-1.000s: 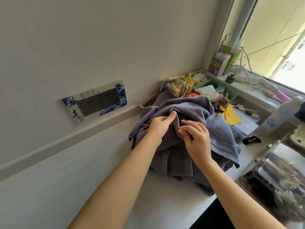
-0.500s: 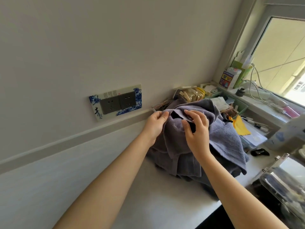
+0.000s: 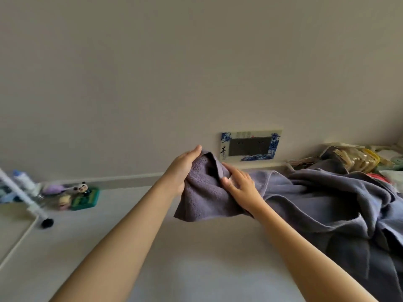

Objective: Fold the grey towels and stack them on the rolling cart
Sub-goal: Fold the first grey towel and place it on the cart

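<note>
A grey towel [image 3: 202, 195] hangs above the white counter at centre, held up by both hands. My left hand [image 3: 182, 168] grips its upper left edge. My right hand [image 3: 242, 188] pinches the cloth just to the right, fingers closed on a fold. The towel trails rightward into a rumpled heap of grey towels [image 3: 340, 205] lying on the counter at the right. No rolling cart shows in view.
White counter [image 3: 130, 247] runs along a beige wall with a blue-patterned socket plate [image 3: 249, 147]. Small figurines and a green tray [image 3: 84, 197] sit at the far left beside a white rack leg [image 3: 26, 201]. Cluttered boxes [image 3: 357, 158] stand at the back right.
Both hands have lifted one towel off the heap and drawn it left, away from the pile. The view has swung left; the window is out of frame.
</note>
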